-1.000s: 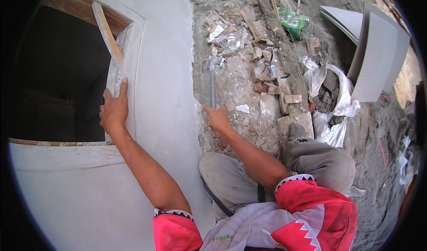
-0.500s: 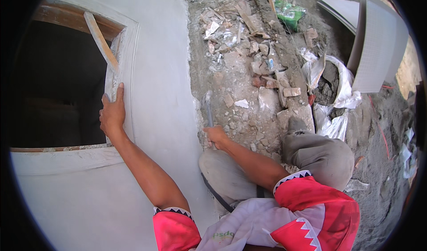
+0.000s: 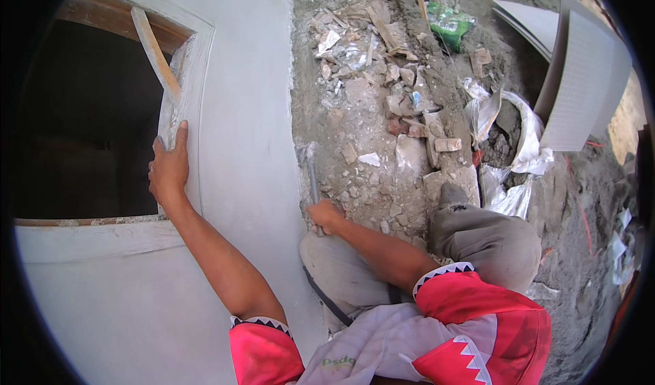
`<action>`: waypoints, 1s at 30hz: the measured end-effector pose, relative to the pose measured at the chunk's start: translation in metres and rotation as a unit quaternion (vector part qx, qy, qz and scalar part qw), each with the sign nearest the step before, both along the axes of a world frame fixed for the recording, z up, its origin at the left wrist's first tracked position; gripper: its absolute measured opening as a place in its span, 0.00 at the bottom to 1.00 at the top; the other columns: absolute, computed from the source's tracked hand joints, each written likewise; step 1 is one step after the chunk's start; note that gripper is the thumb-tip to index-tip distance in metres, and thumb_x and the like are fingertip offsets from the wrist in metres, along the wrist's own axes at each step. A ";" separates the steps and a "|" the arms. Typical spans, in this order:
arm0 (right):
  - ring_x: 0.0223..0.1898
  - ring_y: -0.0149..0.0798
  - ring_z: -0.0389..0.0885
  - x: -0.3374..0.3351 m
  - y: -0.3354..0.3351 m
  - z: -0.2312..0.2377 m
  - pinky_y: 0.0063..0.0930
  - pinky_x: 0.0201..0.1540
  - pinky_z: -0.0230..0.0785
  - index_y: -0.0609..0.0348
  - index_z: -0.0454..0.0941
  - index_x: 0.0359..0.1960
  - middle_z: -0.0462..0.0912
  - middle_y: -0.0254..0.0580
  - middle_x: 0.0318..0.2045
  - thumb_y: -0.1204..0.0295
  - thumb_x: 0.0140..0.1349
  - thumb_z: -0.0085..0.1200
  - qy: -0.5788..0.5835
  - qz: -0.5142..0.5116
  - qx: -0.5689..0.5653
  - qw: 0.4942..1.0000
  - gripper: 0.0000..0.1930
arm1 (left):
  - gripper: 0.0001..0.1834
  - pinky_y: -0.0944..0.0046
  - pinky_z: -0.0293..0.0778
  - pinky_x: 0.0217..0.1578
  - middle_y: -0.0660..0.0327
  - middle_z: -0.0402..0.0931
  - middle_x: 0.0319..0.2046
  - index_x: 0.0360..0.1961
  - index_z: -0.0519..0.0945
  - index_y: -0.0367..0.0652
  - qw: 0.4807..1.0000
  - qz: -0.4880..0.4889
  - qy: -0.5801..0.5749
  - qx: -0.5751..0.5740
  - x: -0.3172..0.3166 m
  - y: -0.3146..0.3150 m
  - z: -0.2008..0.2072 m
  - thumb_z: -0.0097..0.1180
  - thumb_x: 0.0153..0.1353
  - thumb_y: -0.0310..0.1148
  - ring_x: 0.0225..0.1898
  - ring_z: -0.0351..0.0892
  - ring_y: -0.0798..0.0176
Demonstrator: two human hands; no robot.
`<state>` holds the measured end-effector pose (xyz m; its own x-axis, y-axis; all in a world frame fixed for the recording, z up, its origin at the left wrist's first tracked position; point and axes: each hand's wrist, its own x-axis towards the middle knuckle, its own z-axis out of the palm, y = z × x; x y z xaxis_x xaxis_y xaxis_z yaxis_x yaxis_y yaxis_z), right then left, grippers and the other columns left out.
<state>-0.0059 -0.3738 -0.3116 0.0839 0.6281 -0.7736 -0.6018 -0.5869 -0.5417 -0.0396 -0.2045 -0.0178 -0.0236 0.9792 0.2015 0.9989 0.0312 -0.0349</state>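
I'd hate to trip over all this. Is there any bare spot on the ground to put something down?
Hardly near the wall: rubble fills the strip from its foot to the white sacks. The right hand grips a tool at the rubble's edge; the left hand rests on the window frame. Barer dirt lies right of the knee, below the leaning boards.

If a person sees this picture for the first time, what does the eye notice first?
First, the left hand pressed flat on the moulded plaster frame of a dark window opening, at the left. Then the right hand, low in the middle, grips a slim metal tool over rubble. At the right stand white sacks and leaning grey tiles.
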 end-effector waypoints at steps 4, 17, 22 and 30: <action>0.16 0.36 0.70 -0.010 0.005 -0.035 0.33 0.15 0.64 0.71 0.71 0.34 0.70 0.41 0.18 0.67 0.60 0.57 0.086 -0.153 0.026 0.984 0.15 | 0.54 0.44 0.60 0.64 0.43 0.68 0.63 0.72 0.61 0.51 1.000 0.010 0.020 -0.006 0.001 -0.005 0.002 0.40 0.52 0.79 0.66 0.65 0.43; 0.22 0.36 0.76 0.041 0.033 -0.035 0.33 0.28 0.67 0.65 0.72 0.25 0.76 0.37 0.18 0.68 0.65 0.54 -0.265 -0.364 0.193 0.872 0.14 | 0.54 0.44 0.59 0.65 0.43 0.68 0.63 0.72 0.61 0.52 1.000 0.014 0.007 -0.003 0.002 -0.004 0.004 0.41 0.53 0.78 0.67 0.64 0.44; 0.22 0.42 0.77 -0.029 0.008 -0.130 0.39 0.20 0.70 0.69 0.77 0.31 0.78 0.48 0.23 0.68 0.58 0.55 0.006 -0.051 -0.038 0.998 0.12 | 0.53 0.45 0.60 0.65 0.43 0.68 0.63 0.72 0.61 0.52 1.000 0.014 0.015 -0.001 0.007 -0.009 0.006 0.41 0.53 0.78 0.66 0.65 0.43; 0.12 0.29 0.65 0.142 0.064 0.026 0.27 0.14 0.60 0.59 0.67 0.29 0.67 0.31 0.15 0.67 0.65 0.55 -0.112 -0.338 0.359 0.863 0.12 | 0.55 0.45 0.62 0.64 0.43 0.70 0.62 0.71 0.63 0.48 1.000 0.005 0.005 0.003 0.000 -0.003 -0.001 0.41 0.52 0.79 0.65 0.67 0.43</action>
